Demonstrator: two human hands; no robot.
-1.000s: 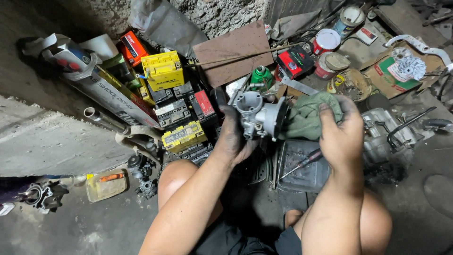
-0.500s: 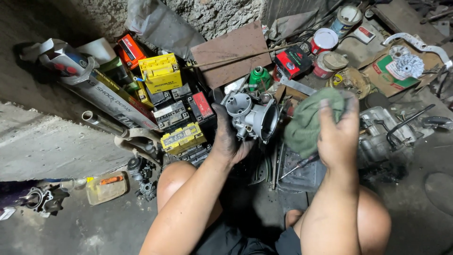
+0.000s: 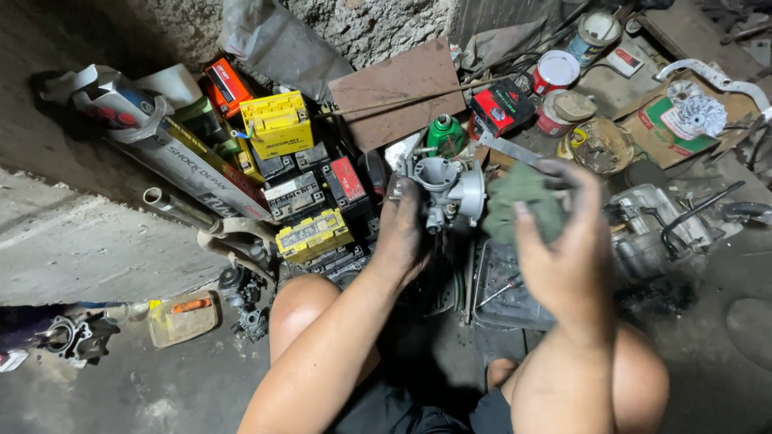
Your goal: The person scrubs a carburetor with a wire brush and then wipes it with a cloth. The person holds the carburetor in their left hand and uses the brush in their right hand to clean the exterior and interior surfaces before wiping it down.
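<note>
My left hand [image 3: 404,233], dark with grease, grips a silver metal carburettor [image 3: 445,189] from below and holds it up above my knees. My right hand [image 3: 567,249] is closed on a crumpled green rag [image 3: 519,205], which sits just right of the carburettor, close to its round opening; whether rag and metal touch is unclear. Under both hands lies a dark metal tray [image 3: 507,293] with a thin tool in it.
Several small batteries, yellow [image 3: 277,124] and black-red, are piled at the left by a long grey box [image 3: 189,169]. A green bottle [image 3: 445,133], paint tins [image 3: 555,72], a brown board [image 3: 394,88] and an engine block [image 3: 651,229] crowd the concrete floor ahead.
My right hand has pulled the green rag off the carburettor and lifted it slightly to the right. The left hand has turned the carburettor a little while holding it.
</note>
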